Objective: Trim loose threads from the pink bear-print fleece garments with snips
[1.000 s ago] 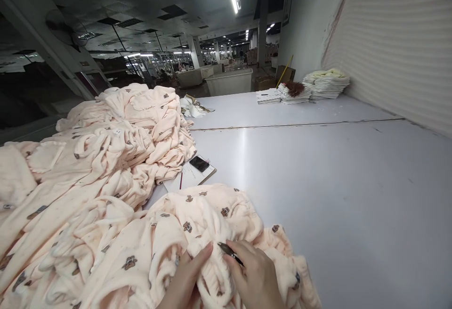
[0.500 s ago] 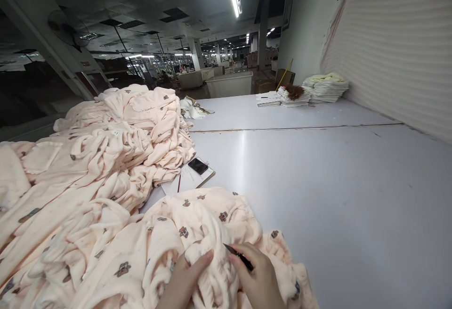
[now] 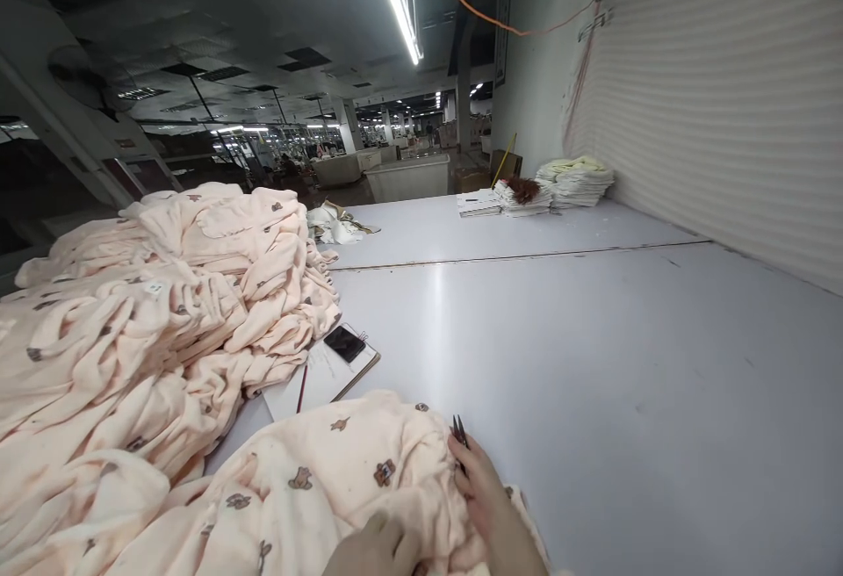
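A pale pink fleece garment (image 3: 342,453) printed with small brown bears lies bunched at the front edge of the table. My right hand (image 3: 479,479) is closed around black thread snips (image 3: 459,432), whose two pointed blades stick up slightly apart. That hand rests against the garment's right side. Low in the view, my left hand (image 3: 378,545) has its fingers curled into the fabric; their tips are hidden in the folds.
To the left rises a big heap of similar pink fleece garments (image 3: 224,295). Beside it lie a clipboard with papers (image 3: 322,380), a black phone (image 3: 344,343) and a dark red pen (image 3: 301,389). White scraps (image 3: 335,223) and folded stacks (image 3: 572,185) sit farther back on the table (image 3: 593,365).
My right hand has moved away from the left, to the garment's right side, with the snips now pointing up. My left hand has shifted lower. The camera view has turned slightly right.
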The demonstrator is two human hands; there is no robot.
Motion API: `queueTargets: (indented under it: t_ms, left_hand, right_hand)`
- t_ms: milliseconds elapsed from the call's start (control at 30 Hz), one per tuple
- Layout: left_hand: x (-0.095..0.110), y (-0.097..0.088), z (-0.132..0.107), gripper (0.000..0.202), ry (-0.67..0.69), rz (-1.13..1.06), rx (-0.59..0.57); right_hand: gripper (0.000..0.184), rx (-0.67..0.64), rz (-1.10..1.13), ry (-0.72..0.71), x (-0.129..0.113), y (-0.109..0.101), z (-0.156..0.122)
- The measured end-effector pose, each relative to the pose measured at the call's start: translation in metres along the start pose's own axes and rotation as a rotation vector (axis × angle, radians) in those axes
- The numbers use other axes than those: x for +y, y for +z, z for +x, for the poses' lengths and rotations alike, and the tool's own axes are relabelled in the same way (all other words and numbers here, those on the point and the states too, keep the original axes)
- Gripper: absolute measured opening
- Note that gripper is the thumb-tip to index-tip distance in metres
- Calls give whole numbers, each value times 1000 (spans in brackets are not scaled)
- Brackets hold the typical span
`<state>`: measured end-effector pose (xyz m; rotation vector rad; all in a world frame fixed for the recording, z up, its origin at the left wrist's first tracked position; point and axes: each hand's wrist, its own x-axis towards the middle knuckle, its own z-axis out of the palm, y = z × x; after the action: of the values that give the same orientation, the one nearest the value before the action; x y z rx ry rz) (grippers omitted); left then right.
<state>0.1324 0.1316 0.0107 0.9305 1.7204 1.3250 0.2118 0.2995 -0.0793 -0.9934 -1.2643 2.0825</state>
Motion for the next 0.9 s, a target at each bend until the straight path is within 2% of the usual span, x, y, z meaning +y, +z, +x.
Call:
queueTargets:
  t_ms: [67, 133, 233, 300, 400, 500, 600, 667, 767, 833, 900]
  left_hand:
    - [5, 7, 24, 22, 79, 215, -19]
    - [9, 10, 42, 36, 85, 453, 20]
    - [5, 5, 55, 41, -122, 599, 86]
    - [-2, -1, 58, 29, -223, 579, 108]
    - [-9, -12, 57, 16, -232, 484, 140]
    - [-7, -21, 53, 23, -205, 443, 202]
    - [-8, -30, 50, 19, -110, 586, 312]
    - [-13, -35, 48, 17, -19, 713, 357]
    - [-20, -36, 45, 28, 128, 905, 388]
    - [-21, -33, 42, 33, 207, 1075, 375]
    - [-14, -27, 38, 34, 205, 1196, 282]
  right_hand:
    - [41, -27, 75, 14, 6, 7, -17]
    - [40, -91, 209, 71, 12, 16, -30]
    - [42, -230, 394, 208, 20, 26, -36]
    - [41, -196, 223, 127, 23, 25, -31]
    - [32, -48, -189, -133, 24, 14, -14]
    - [26, -49, -326, -191, 23, 7, -1]
    - [11, -46, -397, -222, 24, 9, 1]
    - [16, -21, -425, -241, 27, 11, 1]
    - [21, -6, -449, -258, 30, 11, 5]
    - [13, 1, -454, -272, 28, 11, 8]
    - [8, 16, -438, -300, 22, 11, 7]
